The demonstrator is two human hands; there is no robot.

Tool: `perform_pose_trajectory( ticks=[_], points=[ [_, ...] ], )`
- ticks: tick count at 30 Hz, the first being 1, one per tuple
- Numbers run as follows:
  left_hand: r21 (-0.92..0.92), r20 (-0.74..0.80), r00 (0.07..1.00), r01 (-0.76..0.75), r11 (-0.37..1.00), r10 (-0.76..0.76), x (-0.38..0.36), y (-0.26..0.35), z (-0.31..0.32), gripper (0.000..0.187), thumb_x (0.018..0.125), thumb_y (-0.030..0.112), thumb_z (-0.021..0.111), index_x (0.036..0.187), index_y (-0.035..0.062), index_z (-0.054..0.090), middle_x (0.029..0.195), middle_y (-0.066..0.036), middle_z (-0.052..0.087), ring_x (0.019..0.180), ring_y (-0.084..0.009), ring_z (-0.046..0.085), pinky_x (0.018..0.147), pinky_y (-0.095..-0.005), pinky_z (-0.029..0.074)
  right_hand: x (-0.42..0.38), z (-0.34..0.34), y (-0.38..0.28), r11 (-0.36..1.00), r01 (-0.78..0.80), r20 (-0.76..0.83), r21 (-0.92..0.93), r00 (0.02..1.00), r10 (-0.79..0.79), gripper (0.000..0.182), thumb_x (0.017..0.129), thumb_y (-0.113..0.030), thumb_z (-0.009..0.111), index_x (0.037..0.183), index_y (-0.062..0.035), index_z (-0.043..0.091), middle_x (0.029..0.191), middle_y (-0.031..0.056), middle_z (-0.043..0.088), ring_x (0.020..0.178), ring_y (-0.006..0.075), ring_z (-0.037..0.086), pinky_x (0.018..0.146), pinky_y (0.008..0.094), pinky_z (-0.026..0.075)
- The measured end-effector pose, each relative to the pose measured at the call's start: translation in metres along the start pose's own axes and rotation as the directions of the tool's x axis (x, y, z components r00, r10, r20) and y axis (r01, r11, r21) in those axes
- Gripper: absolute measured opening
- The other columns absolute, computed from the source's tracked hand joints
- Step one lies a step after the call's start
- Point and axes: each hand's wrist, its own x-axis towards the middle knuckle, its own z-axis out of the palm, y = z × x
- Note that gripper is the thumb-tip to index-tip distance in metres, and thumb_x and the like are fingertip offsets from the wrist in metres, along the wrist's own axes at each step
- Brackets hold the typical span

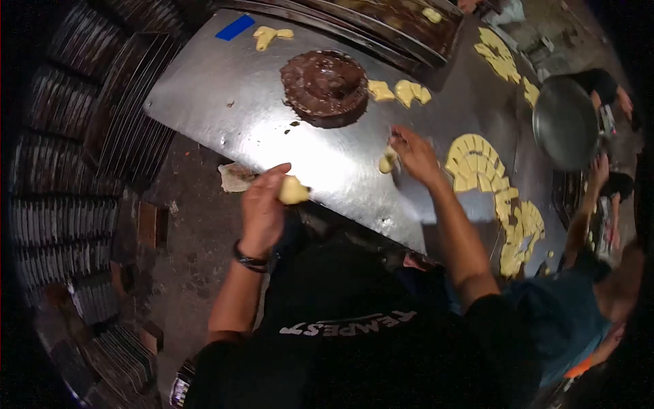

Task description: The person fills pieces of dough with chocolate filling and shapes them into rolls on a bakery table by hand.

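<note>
My left hand (263,208) is closed around a piece of pale yellow dough (293,191), just off the near edge of the metal table (225,102). Over the tabletop, my right hand (417,158) has its fingers bent around a smaller dough piece (387,163), whose lower end shows below the fingertips. Beyond both hands sits a large round mound of dark brown paste (325,88). Two cut dough pieces (412,93) lie right of the mound. Many dough wedges (475,161) are fanned out in overlapping rows to the right of my right hand.
Metal trays (381,24) stand along the far side. A blue strip (235,27) and more dough (271,36) lie at the far left corner. At right, a person's arm (587,198) is near a round metal pan (565,123). Racks of stacked trays (65,221) line the left.
</note>
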Motion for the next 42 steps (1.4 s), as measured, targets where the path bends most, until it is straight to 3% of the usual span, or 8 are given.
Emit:
perform_pose_trajectory(
  ticks=[4, 12, 18, 20, 23, 31, 36, 42],
  points=[
    [0.296, -0.071, 0.973, -0.188, 0.937, 0.218, 0.034, -0.046, 0.027, 0.018, 0.089, 0.011, 0.062, 0.081, -0.0039, 0.065, 0.087, -0.007, 0.066, 0.071, -0.0085, 0.058, 0.063, -0.0211, 0.047, -0.076, 0.068, -0.076, 0.574, -0.103, 0.165, 0.812, 0.985, -0.057, 0.048, 0.087, -0.008, 0.061, 0.131, -0.0018, 0.043, 0.109, 0.0123, 0.060, 0.090, 0.0163, 0.061, 0.076, 0.0293, 0.052],
    [0.515, 0.378, 0.919, -0.312, 0.798, 0.115, 0.104, -0.016, -0.017, 0.034, 0.091, 0.027, 0.055, 0.105, -0.0032, 0.056, 0.122, -0.018, 0.051, 0.102, -0.0208, 0.055, 0.085, -0.0314, 0.045, -0.039, 0.089, -0.133, 0.064, -0.488, 0.490, 0.871, 0.871, -0.035, 0.068, 0.083, -0.020, 0.068, 0.138, -0.0063, 0.031, 0.108, 0.0123, 0.061, 0.088, 0.0195, 0.064, 0.076, 0.0262, 0.050],
    [0.317, 0.256, 0.966, -0.118, 0.941, 0.035, 0.145, -0.004, -0.051, 0.071, 0.093, 0.057, 0.034, 0.133, -0.0008, 0.037, 0.124, -0.014, 0.046, 0.109, -0.0212, 0.049, 0.094, -0.0358, 0.041, 0.042, 0.101, -0.159, 0.474, -0.591, 0.634, 0.652, 0.769, 0.086, 0.046, 0.085, -0.009, 0.061, 0.130, -0.0115, 0.050, 0.092, 0.0042, 0.063, 0.081, 0.0172, 0.064, 0.065, 0.0297, 0.049],
    [0.273, 0.092, 0.996, -0.010, 0.962, -0.015, 0.163, 0.003, -0.067, 0.049, 0.099, 0.042, 0.035, 0.124, 0.0013, 0.046, 0.098, -0.007, 0.059, 0.089, -0.0133, 0.054, 0.079, -0.0284, 0.043, 0.069, 0.106, -0.169, 0.956, 0.001, 0.120, 0.294, 0.992, -0.038, 0.038, 0.082, -0.006, 0.060, 0.120, -0.0065, 0.057, 0.089, 0.0098, 0.065, 0.077, 0.0247, 0.063, 0.066, 0.0355, 0.049],
    [0.302, 0.079, 0.987, 0.111, 0.947, -0.141, 0.178, 0.022, -0.089, 0.042, 0.098, 0.037, 0.040, 0.114, 0.0013, 0.055, 0.099, -0.008, 0.060, 0.087, -0.0129, 0.056, 0.076, -0.0275, 0.044, 0.110, 0.111, -0.167, 0.904, 0.202, -0.167, -0.377, 0.945, -0.281, 0.034, 0.079, -0.004, 0.059, 0.113, -0.0030, 0.059, 0.084, 0.0175, 0.065, 0.077, 0.0347, 0.061, 0.069, 0.0414, 0.048],
    [0.226, 0.030, 0.997, 0.057, 0.972, -0.065, 0.179, 0.039, -0.126, 0.022, 0.095, 0.023, 0.052, 0.101, 0.0036, 0.060, 0.094, -0.004, 0.063, 0.084, -0.0090, 0.056, 0.074, -0.0244, 0.045, 0.148, 0.114, -0.145, 0.995, -0.098, -0.071, -0.002, 0.993, 0.098, 0.025, 0.083, -0.009, 0.062, 0.106, -0.0031, 0.059, 0.089, 0.0105, 0.067, 0.078, 0.0190, 0.063, 0.067, 0.0329, 0.049],
    [0.079, -0.067, 0.991, 0.121, 0.990, -0.116, 0.178, 0.045, -0.114, 0.025, 0.096, 0.027, 0.049, 0.100, 0.0032, 0.057, 0.094, -0.009, 0.063, 0.080, -0.0149, 0.061, 0.069, -0.0267, 0.048, 0.120, 0.112, -0.141, 0.289, -0.377, 0.324, 0.880, 0.921, 0.216, 0.026, 0.088, -0.004, 0.056, 0.114, -0.0084, 0.055, 0.105, 0.0074, 0.062, 0.087, 0.0160, 0.061, 0.069, 0.0263, 0.050],
    [0.108, 0.038, 0.998, -0.061, 0.992, 0.057, 0.168, 0.049, -0.057, 0.042, 0.099, 0.040, 0.037, 0.112, 0.0040, 0.055, 0.104, -0.008, 0.059, 0.083, -0.0139, 0.059, 0.073, -0.0288, 0.047, 0.076, 0.090, -0.125, -0.370, -0.355, 0.263, 0.858, 0.924, -0.277, 0.046, 0.083, -0.012, 0.057, 0.127, -0.0105, 0.047, 0.115, 0.0113, 0.056, 0.089, 0.0248, 0.056, 0.078, 0.0346, 0.045]
  ],
)
